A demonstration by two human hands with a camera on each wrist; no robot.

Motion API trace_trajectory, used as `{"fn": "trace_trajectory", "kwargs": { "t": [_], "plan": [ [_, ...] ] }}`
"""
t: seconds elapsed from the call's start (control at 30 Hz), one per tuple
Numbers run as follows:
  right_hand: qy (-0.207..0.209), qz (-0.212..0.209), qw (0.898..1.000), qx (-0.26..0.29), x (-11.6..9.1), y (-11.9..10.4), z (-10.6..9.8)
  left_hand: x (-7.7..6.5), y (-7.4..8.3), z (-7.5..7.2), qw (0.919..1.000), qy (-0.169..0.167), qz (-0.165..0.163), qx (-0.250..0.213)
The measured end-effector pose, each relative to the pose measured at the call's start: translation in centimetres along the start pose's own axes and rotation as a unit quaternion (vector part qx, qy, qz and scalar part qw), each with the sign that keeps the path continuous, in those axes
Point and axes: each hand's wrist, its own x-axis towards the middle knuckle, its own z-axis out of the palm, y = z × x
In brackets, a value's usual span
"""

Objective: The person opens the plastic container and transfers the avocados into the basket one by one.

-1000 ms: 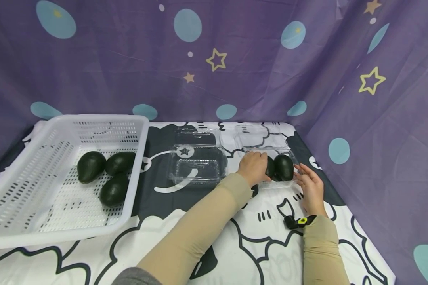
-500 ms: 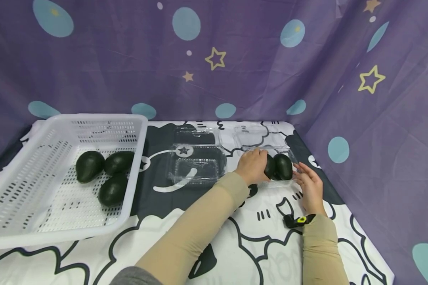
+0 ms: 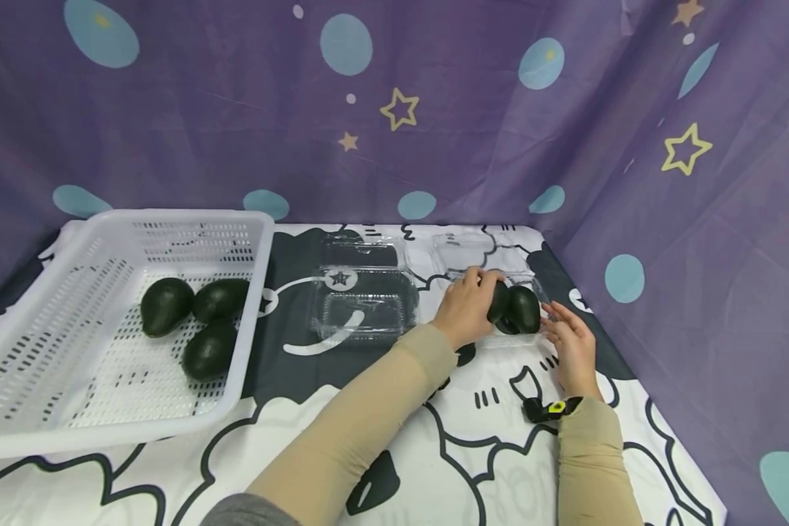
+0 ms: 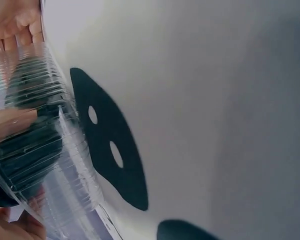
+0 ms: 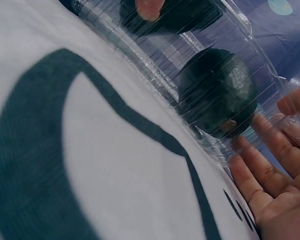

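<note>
Right of centre, the left hand [image 3: 463, 310] grips an avocado [image 3: 499, 301], now slightly higher in the clear container [image 3: 509, 340], so apparently unsettled; the right hand [image 3: 572, 347], fingers loosely extended, touches its side.

the left hand [image 4: 11, 125] grips a dark avocado [image 4: 32, 155] seen partly through a clear ribbed container [image 4: 72, 195] on white, dark-patterned cloth [image 4: 190, 125].

No words or numbers can be read. A small yellow mark [image 3: 557, 409] on the black wrist band [image 3: 573, 404] is too tiny to make out. The purple curtain [image 3: 460, 175] has only picture shapes.
</note>
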Motion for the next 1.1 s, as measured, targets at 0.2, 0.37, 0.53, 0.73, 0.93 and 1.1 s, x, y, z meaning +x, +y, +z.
{"fn": "trace_trajectory", "kwargs": {
  "t": [0.2, 0.37, 0.53, 0.73, 0.93, 1.1],
  "plan": [
    [0.004, -0.002, 1.0, 0.004, 0.0, 0.2, 0.0, -0.4, 0.8, -1.1, 0.9949, 0.006, -0.006, -0.1],
    [0.003, 0.0, 1.0, -0.001, -0.1, 0.2, 0.0, -0.9, 1.7, -2.4, 0.9888, 0.011, -0.017, -0.148],
    [-0.001, -0.001, 1.0, -0.003, -0.1, 0.1, 0.0, -1.6, 2.2, -3.9, 0.9811, 0.016, -0.02, -0.192],
    [0.001, 0.001, 1.0, -0.008, -0.1, 0.1, -0.1, -2.6, 2.4, -5.5, 0.9637, 0.017, -0.022, -0.265],
    [0.005, -0.002, 1.0, -0.006, -0.1, 0.2, -0.1, -3.7, 2.2, -6.3, 0.9503, 0.007, -0.041, -0.309],
    [0.003, 0.0, 1.0, -0.002, 0.0, 0.2, 0.0, -4.5, 2.0, -7.0, 0.9481, 0.002, -0.042, -0.315]
  ]
}}
